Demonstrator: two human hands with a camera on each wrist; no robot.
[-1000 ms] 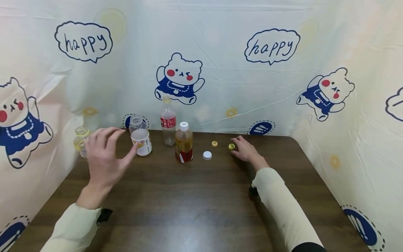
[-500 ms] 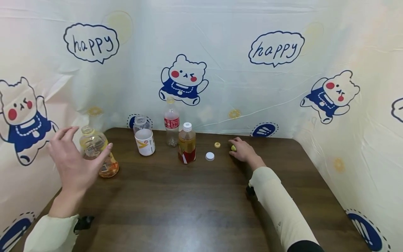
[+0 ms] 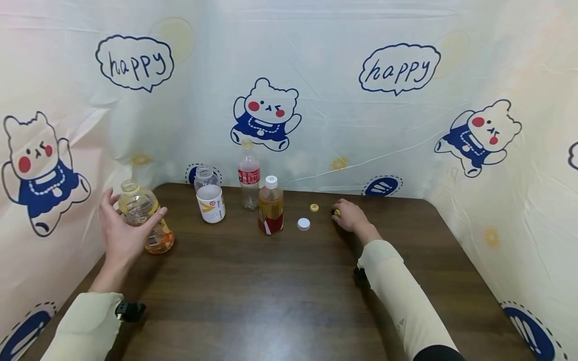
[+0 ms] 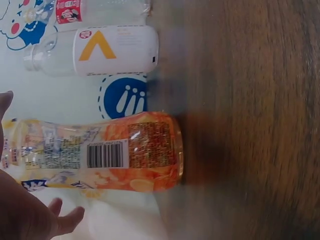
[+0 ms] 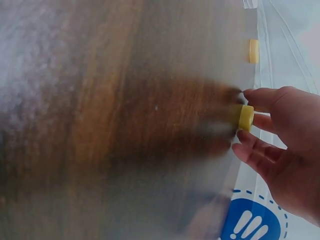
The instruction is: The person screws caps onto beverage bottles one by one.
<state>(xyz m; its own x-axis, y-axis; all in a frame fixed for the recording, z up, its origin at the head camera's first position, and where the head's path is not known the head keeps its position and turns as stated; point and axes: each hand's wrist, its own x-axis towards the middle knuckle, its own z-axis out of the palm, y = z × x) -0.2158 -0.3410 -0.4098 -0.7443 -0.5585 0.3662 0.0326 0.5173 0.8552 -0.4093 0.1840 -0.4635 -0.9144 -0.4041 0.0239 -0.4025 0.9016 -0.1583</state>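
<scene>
A clear bottle with an orange-and-yellow label stands uncapped at the left of the table. My left hand is spread around its upper half, fingers on the left side and thumb on the right. In the left wrist view the thumb and the fingertips show gaps to the bottle. At the back right, my right hand is over a small yellow bottle cap. Its fingertips reach down on both sides of the cap, the thumb a little apart from it. From the head view the hand mostly hides this cap.
A white-labelled jar-like bottle, a red-labelled clear bottle and a white-capped tea-coloured bottle stand along the back. A white cap and a pale yellow cap lie right of them. A printed curtain surrounds the table.
My left hand has moved left, away from the white-labelled bottle, and come around the orange-labelled bottle. My right hand has moved slightly further over the yellow cap. The view has shifted a little.
</scene>
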